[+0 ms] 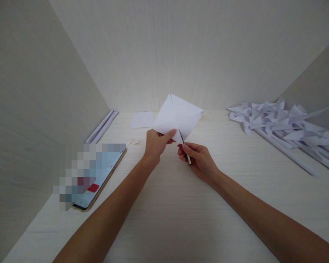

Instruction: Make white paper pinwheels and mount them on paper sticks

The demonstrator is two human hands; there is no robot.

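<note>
A square white sheet of paper [178, 115] with crease lines is held up above the pale wooden tabletop [181, 204], tilted like a diamond. My left hand [156, 143] pinches its lower edge between thumb and fingers. My right hand [197, 157] is closed around a thin dark tool with a pale handle [185, 148], whose tip touches the lower corner of the sheet. I cannot tell whether the tool is a blade or a pen.
A flat white sheet [142, 119] lies at the back. Paper pinwheels on rolled paper sticks [285, 126] are piled at the right. More paper rolls [102, 126] lie along the left wall. A phone [95, 175] rests at left.
</note>
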